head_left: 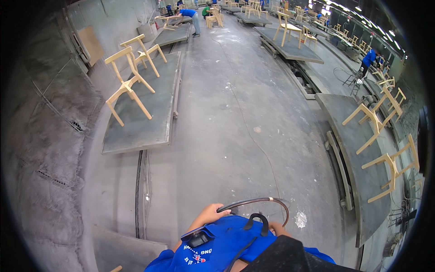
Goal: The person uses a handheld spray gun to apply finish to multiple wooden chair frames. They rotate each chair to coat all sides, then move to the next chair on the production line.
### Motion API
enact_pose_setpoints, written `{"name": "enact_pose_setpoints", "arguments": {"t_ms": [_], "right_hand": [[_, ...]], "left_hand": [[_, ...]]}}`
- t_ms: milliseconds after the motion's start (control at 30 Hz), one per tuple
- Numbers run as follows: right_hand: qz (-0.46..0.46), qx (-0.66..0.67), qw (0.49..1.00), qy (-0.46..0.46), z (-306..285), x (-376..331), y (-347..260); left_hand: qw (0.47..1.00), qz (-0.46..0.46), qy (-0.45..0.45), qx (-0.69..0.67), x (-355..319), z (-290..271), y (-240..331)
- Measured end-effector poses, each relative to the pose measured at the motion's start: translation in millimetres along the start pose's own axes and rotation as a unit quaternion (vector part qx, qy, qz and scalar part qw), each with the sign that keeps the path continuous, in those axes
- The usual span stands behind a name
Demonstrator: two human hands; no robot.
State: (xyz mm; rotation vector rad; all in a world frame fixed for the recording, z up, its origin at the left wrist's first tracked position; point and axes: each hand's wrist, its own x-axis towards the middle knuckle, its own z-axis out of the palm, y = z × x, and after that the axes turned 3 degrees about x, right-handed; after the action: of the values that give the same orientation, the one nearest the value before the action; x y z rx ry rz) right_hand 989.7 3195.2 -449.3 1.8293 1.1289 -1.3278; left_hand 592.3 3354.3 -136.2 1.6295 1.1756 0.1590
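Note:
In front of my body, a dark brown hose [258, 200] arcs away from me and bends back toward my right side. My left hand [212, 213] is closed around its left end, close to my blue shirt. The far end of the arc drops beside my right hand [277, 228], which shows only in part. The shirt and a black strap hide its fingers, so I cannot see whether it grips the hose. A light band circles the hose near the top of its curve.
Wooden chair frames [129, 84] stand on a dark platform [136, 131] at the left. More frames [389, 170] rest on a platform [337, 106] at the right. A thin cord [247, 120] runs along the floor. Farther off, a person in blue [186, 13] bends over a chair.

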Motion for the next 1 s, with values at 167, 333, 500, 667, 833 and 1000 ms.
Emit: {"name": "enact_pose_setpoints", "arguments": {"t_ms": [167, 333, 500, 667, 833, 1000], "right_hand": [[-0.074, 0.039, 0.996, 0.017, 25.7, -42.3, 33.7], [-0.130, 0.048, 0.989, 0.056, 12.9, -68.0, 32.0], [-0.180, 0.041, 0.978, 0.097, -12.4, -77.1, 16.1], [-0.221, 0.031, 0.966, 0.133, -36.4, -76.3, 8.1], [-0.188, 0.011, 0.975, 0.114, -62.2, -51.7, -9.9], [-0.151, -0.015, 0.987, 0.061, -80.2, -41.7, -21.4]], "left_hand": [[0.997, -0.016, -0.068, -0.037, 71.8, 57.8, -108.9], [0.991, -0.112, -0.062, 0.030, 105.7, 78.1, -162.6], [0.994, -0.086, -0.058, 0.027, 101.4, 57.0, -149.4], [0.996, -0.074, -0.037, -0.025, 114.8, 55.6, -158.0], [0.993, -0.113, -0.040, 0.017, 142.8, 52.6, -182.3], [0.992, -0.103, -0.007, -0.070, 155.0, 50.8, -191.5]]}}
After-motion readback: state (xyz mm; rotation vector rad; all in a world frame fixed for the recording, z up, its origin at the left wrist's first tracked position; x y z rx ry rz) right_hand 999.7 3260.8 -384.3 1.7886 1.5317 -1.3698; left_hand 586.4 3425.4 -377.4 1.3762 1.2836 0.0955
